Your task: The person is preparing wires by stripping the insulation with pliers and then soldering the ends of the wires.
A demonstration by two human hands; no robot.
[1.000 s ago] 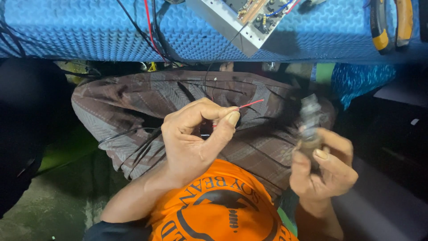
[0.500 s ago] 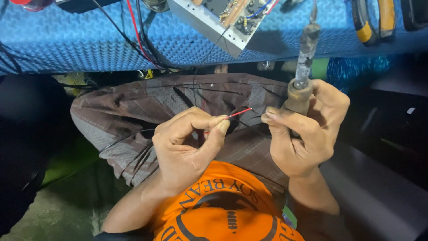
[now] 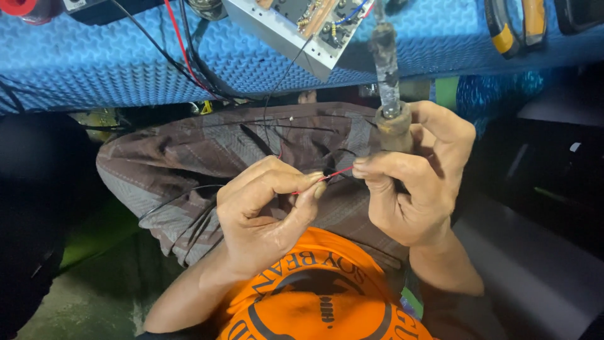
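Nearest the camera: an orange printed shirt (image 3: 321, 296), with striped brown-grey cloth (image 3: 207, 157) over the lap beyond it. Left hand (image 3: 264, 211) closed, thumb and forefinger pinching a thin red insulated wire (image 3: 327, 179) above the lap. Right hand (image 3: 418, 179) closed around the brown handle of a soldering iron (image 3: 389, 94), shaft pointing up and away; its forefinger tip meets the free end of the same wire. Farther off: a blue textured foam-covered surface (image 3: 113, 63) carrying a grey metal chassis with exposed circuit board (image 3: 302, 28), red and black leads (image 3: 182, 50), and yellow-handled pliers (image 3: 516, 25) at far right.
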